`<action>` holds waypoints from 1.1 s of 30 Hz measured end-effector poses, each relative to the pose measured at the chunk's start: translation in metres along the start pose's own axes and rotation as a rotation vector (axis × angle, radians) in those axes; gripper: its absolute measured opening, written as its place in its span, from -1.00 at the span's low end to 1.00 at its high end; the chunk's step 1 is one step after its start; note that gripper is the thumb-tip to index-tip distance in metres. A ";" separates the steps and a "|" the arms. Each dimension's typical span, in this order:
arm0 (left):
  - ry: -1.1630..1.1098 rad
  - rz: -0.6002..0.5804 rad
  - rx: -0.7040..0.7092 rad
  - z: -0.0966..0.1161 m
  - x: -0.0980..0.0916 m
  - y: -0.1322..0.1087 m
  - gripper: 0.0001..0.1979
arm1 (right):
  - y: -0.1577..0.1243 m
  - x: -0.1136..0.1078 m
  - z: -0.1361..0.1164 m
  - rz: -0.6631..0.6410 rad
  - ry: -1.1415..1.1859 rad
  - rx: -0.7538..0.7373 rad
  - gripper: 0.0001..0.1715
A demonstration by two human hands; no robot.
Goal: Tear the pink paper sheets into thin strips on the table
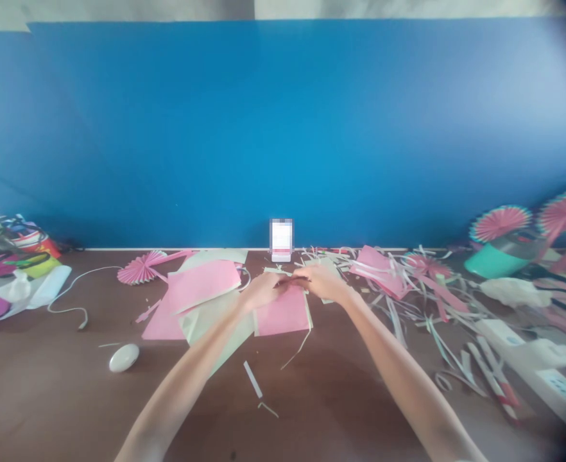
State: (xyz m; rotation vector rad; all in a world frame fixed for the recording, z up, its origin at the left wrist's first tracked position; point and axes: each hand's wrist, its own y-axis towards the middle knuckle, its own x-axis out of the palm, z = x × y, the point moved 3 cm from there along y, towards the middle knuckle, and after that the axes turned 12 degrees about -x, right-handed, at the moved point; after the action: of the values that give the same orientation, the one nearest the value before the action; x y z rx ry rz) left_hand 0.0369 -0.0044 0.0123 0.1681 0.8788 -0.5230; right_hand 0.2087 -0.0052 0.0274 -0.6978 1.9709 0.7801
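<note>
My left hand (264, 289) and my right hand (320, 282) meet in the middle of the table. Their fingers are closed together at the upper edge of a pink paper sheet (283, 316), which has a pale border along its right side. Blur hides the fingertips, so the exact grip is unclear. Left of my left hand lie larger pink sheets (203, 285) over pale green paper (228, 330). A thin pale strip (296, 350) trails down from the sheet's right corner.
A small bright device (282, 240) stands against the blue partition (283, 128). Tangled paper strips (398, 321), a power strip (528, 359) and a green container (497, 258) are at right. At left are a pink paper fan (141, 268), a white mouse (124, 357) and a cable (71, 285).
</note>
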 end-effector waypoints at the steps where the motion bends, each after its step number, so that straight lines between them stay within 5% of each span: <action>1: 0.002 0.002 0.002 0.000 0.001 0.000 -0.64 | 0.000 0.000 -0.001 -0.004 -0.018 -0.001 -0.51; 12: -0.030 -0.039 0.073 0.000 0.001 0.002 -0.75 | 0.000 0.002 -0.001 -0.074 -0.055 0.002 -0.58; 33: -0.089 -0.124 -0.006 0.000 -0.007 -0.001 -0.70 | 0.000 0.000 0.003 -0.039 0.007 0.038 -0.68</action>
State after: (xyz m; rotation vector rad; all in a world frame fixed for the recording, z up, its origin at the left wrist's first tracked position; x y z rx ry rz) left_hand 0.0327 -0.0032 0.0181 0.0845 0.8074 -0.6383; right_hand 0.2106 -0.0030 0.0264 -0.7149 1.9676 0.7166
